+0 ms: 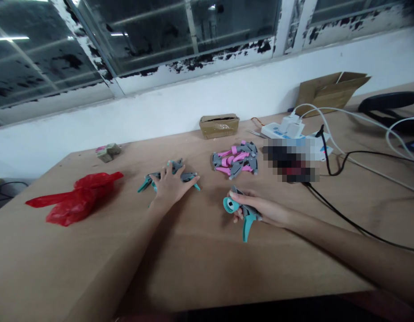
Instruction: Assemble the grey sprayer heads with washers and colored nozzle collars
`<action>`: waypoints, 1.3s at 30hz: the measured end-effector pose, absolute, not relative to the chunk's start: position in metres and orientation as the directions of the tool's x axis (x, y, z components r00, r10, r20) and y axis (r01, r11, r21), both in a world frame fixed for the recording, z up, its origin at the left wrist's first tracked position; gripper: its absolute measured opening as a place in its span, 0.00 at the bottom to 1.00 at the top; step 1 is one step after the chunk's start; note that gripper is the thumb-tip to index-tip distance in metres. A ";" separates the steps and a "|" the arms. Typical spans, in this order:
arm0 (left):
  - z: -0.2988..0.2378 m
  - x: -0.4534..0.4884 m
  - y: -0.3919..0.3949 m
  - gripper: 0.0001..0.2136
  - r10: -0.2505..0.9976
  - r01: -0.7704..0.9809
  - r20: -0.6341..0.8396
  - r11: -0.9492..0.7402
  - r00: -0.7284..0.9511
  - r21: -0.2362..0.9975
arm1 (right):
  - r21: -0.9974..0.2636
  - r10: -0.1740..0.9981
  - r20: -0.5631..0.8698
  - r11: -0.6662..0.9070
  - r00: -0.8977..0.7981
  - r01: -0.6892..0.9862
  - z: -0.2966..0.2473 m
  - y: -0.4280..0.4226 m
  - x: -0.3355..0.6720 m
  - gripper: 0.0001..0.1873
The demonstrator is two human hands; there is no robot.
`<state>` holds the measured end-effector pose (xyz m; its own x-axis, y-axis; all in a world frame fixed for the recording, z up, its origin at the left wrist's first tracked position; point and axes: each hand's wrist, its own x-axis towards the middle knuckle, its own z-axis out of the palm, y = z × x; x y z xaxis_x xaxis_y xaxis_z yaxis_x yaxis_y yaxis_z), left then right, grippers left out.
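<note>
My left hand (171, 184) lies flat with fingers spread on a small pile of teal and grey clamps (187, 176) near the middle of the wooden table (93, 259). My right hand (260, 209) is closed round one teal and grey clamp (242, 210), held just above the table with its round teal pad facing left and a teal handle pointing down. A pile of pink and grey clamps (236, 160) lies behind the right hand, untouched.
A red plastic bag (74, 199) lies at the left. A small cardboard box (219, 125) and a larger open one (331, 91) stand by the wall. A white power strip (287, 130) with chargers, white and black cables (348, 156) cross the right side.
</note>
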<state>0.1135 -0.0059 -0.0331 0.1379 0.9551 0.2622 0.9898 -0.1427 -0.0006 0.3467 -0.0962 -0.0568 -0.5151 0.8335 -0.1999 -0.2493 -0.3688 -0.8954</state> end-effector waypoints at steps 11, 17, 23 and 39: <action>-0.032 0.139 -0.065 0.08 0.727 0.733 0.584 -0.609 0.361 0.304 | -0.876 0.862 -0.171 -0.355 -0.477 -0.326 -0.061 -0.094 0.344 0.22; -0.036 0.165 -0.109 0.05 0.653 0.446 0.599 -0.756 0.464 0.479 | -0.886 0.879 -0.234 -0.369 -0.415 -0.281 -0.059 -0.097 0.341 0.24; -0.037 0.165 -0.110 0.09 0.650 0.380 0.598 -0.759 0.468 0.528 | -0.890 0.883 -0.278 -0.385 -0.379 -0.243 -0.061 -0.100 0.342 0.24; -0.034 0.165 -0.119 0.08 0.871 0.415 0.341 -0.473 0.355 0.777 | -0.970 0.962 0.234 0.240 -0.142 0.032 -0.057 -0.120 0.339 0.08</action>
<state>0.1645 -0.1193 -0.0341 0.3546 0.8708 0.3405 0.4152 -0.4730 0.7771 0.3394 -0.1203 -0.0575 -0.1423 0.9618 0.2337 0.0316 0.2404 -0.9702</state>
